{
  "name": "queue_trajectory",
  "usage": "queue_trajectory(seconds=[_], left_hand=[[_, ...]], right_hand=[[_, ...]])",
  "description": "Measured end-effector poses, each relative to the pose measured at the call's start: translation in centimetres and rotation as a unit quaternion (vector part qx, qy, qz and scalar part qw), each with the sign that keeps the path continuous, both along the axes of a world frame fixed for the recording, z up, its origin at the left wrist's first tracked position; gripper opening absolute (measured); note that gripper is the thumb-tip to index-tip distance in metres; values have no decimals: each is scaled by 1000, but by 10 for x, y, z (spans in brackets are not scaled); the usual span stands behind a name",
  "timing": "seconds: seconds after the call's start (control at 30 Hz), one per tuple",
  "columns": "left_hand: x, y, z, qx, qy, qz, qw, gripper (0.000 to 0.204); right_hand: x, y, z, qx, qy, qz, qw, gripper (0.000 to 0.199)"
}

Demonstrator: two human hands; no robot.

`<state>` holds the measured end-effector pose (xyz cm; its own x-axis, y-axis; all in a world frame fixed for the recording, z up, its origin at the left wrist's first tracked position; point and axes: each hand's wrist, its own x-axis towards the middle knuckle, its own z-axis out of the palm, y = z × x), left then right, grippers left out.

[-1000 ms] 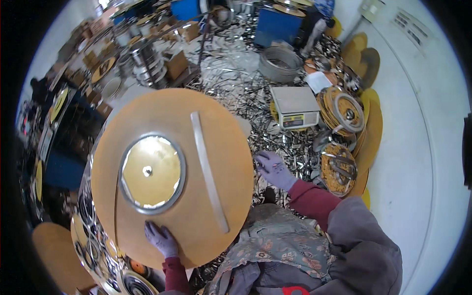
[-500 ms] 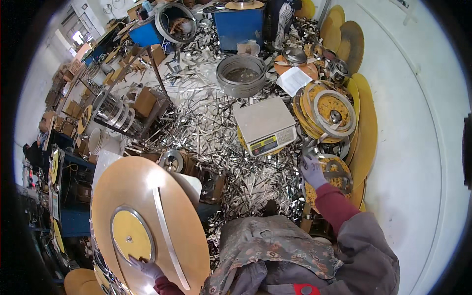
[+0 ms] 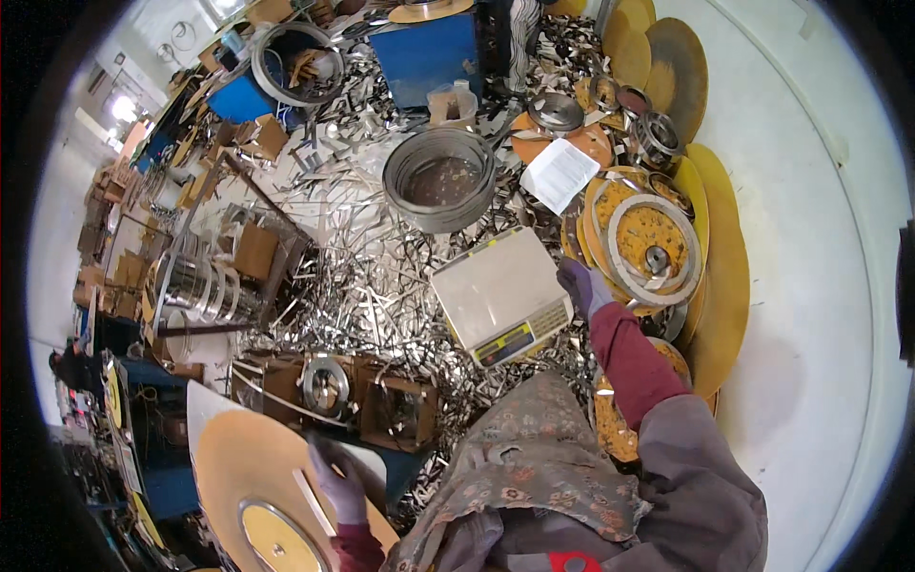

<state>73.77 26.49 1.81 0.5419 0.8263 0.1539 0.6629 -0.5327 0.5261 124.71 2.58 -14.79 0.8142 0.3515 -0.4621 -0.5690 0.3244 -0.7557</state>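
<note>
Since half a second ago, the right hand [image 3: 589, 289] has gone from over the speckled yellow disc [image 3: 615, 431] to the right edge of the white scale [image 3: 502, 291], which sits just right of the frame's center. From my end I cannot tell whether those fingers grip it. At lower left, the left hand [image 3: 338, 484] has come off the metal-rimmed hub [image 3: 270, 534]; its blurred fingers look extended over the tan round board [image 3: 229, 467], beside the pale strip [image 3: 313, 500].
</note>
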Motion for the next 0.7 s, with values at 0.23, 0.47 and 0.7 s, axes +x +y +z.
queue_trajectory(seconds=[0.23,0.47,0.7], left_hand=[[74,-61,-53,-187,94,79,975,61],[169,-108,-77,-198,247,84,945,59],[214,-133,-89,-215,285,111,928,58]], right_hand=[[178,62,-214,132,2,-63,989,23],[239,106,-295,21,132,-201,970,35],[317,139,-345,95,276,-330,898,52]])
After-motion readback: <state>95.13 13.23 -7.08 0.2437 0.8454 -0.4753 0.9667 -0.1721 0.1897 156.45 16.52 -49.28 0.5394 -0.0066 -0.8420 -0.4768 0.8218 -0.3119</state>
